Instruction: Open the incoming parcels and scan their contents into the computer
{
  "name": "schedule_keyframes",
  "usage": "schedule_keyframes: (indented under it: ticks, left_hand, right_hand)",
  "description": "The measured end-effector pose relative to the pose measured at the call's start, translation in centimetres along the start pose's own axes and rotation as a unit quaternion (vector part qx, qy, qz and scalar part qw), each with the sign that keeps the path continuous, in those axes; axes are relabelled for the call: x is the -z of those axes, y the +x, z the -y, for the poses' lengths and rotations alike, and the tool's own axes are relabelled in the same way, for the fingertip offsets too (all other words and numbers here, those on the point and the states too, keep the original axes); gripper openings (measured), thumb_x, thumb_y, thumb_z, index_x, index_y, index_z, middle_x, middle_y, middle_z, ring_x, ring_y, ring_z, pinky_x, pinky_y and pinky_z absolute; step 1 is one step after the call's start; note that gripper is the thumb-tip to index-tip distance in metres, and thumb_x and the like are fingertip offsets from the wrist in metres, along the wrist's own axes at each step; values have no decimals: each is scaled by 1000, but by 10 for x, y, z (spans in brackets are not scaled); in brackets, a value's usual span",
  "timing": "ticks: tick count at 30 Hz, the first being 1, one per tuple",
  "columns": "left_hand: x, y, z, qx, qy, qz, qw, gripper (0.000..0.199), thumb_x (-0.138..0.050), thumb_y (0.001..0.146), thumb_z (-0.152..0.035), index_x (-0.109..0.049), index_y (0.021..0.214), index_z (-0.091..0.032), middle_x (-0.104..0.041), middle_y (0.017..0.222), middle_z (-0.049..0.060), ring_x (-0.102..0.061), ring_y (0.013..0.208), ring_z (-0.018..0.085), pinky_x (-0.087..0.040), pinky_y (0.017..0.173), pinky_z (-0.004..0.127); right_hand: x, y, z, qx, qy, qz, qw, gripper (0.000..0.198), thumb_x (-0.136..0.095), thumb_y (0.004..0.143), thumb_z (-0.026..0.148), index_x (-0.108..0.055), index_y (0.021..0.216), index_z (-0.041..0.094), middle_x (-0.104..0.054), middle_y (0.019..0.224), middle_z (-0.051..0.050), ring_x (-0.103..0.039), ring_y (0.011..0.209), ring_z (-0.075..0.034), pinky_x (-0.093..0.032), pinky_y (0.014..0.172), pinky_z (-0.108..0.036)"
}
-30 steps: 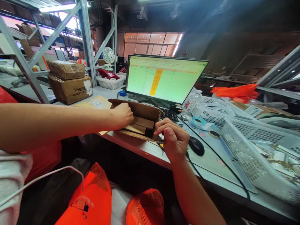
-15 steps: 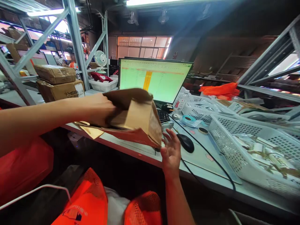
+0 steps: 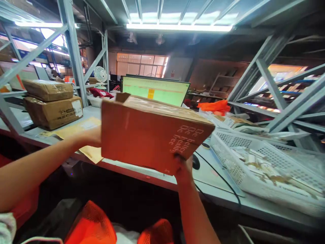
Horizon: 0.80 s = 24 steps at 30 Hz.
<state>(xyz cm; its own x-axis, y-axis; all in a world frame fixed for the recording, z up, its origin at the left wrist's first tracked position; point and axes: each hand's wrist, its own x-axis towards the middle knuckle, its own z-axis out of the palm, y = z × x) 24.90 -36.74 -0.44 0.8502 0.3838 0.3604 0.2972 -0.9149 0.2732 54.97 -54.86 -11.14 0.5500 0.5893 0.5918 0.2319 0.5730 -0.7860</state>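
Note:
A brown cardboard box [image 3: 144,135] is held up in front of me above the table edge, tilted, with white printed lettering on the side facing me. Clear tape shines along its upper face, and a flap stands up at its far left. My left hand [image 3: 95,136] grips the box at its left end; the fingers are hidden behind it. My right hand [image 3: 183,166] holds the lower right corner, fingers bent against the printed side. Beneath the left forearm lies a yellow padded envelope [image 3: 92,154] on the table.
Behind the box stands a lit monitor [image 3: 162,88]. Two stacked cartons [image 3: 53,112] sit at the left by a metal rack post [image 3: 72,51]. On the right are a white perforated basket [image 3: 228,162] of small packed items, a black mouse [image 3: 195,162] and a cable.
The box has turned so its printed side faces me. My right hand, open beside it before, now grips its corner. My left hand has shifted left and lower. The view has swung slightly.

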Motion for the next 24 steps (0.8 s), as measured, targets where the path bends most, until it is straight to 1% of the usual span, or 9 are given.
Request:
schedule_keyframes:
  ticks: [2, 4, 8, 12, 14, 16, 18, 20, 24]
  left_hand:
    - [-3, 4, 10, 21, -132, 55, 989, 43, -65, 85, -35, -66, 123, -15, -74, 109, 7, -63, 82, 16, -52, 70, 26]
    - [-10, 7, 27, 52, -214, 74, 972, 55, -70, 81, -38, -61, 131, -18, -72, 114, 10, -65, 85, 18, -51, 67, 26]
    - [-47, 3, 60, 89, -258, 33, 962, 59, -74, 78, -46, -60, 128, -18, -70, 120, 12, -66, 101, 25, -54, 77, 32]
    - [-89, -9, 75, 124, -283, -17, 951, 56, -71, 80, -48, -57, 125, -18, -70, 123, 11, -67, 103, 25, -56, 78, 33]
    - [-104, -16, 78, 159, -260, -47, 951, 57, -70, 79, -48, -56, 125, -17, -70, 121, 11, -68, 102, 25, -57, 78, 33]
    - [-117, -22, 82, 198, -208, -77, 955, 58, -71, 78, -49, -55, 125, -18, -71, 119, 11, -69, 103, 26, -57, 83, 35]
    - [-129, -28, 84, 227, -151, -91, 958, 58, -69, 79, -51, -53, 125, -19, -70, 120, 11, -69, 105, 27, -56, 89, 37]
    - [-140, -32, 86, 240, -101, -80, 962, 59, -67, 81, -53, -51, 127, -19, -69, 123, 12, -69, 108, 29, -54, 92, 38]
    - [-154, -36, 87, 236, -39, -36, 970, 62, -64, 84, -58, -51, 130, -18, -67, 125, 16, -65, 116, 33, -52, 97, 40]
  right_hand:
    - [14, 9, 4, -8, 19, -38, 999, 63, -75, 69, 57, -63, 123, 26, -72, 119, -10, -69, 108, -31, -57, 90, -43]
    - [34, 18, 6, -19, 14, -68, 997, 57, -73, 72, 57, -65, 119, 26, -72, 121, -10, -69, 109, -31, -57, 89, -43]
    - [67, 29, 8, -54, -15, -89, 994, 62, -78, 66, 60, -67, 116, 26, -73, 116, -9, -71, 99, -31, -59, 82, -43]
    - [92, 30, 10, -84, -49, -112, 989, 63, -82, 63, 57, -68, 115, 26, -73, 111, -8, -71, 93, -30, -60, 76, -40]
    - [108, 29, 11, -85, -55, -166, 981, 59, -81, 62, 57, -69, 110, 25, -73, 110, -7, -71, 90, -28, -60, 73, -39]
    - [125, 27, 11, -76, -61, -240, 966, 56, -78, 62, 59, -70, 106, 25, -72, 109, -6, -70, 89, -27, -60, 70, -39]
    - [138, 25, 10, -69, -73, -276, 956, 56, -77, 62, 61, -71, 105, 26, -72, 109, -5, -70, 89, -27, -60, 71, -39]
    - [143, 21, 7, -76, -89, -257, 959, 57, -78, 61, 61, -71, 105, 26, -72, 110, -6, -70, 90, -27, -60, 71, -38]
    - [134, 17, -4, -88, -124, -160, 975, 49, -76, 66, 60, -71, 101, 26, -74, 108, -11, -72, 86, -28, -56, 66, -35]
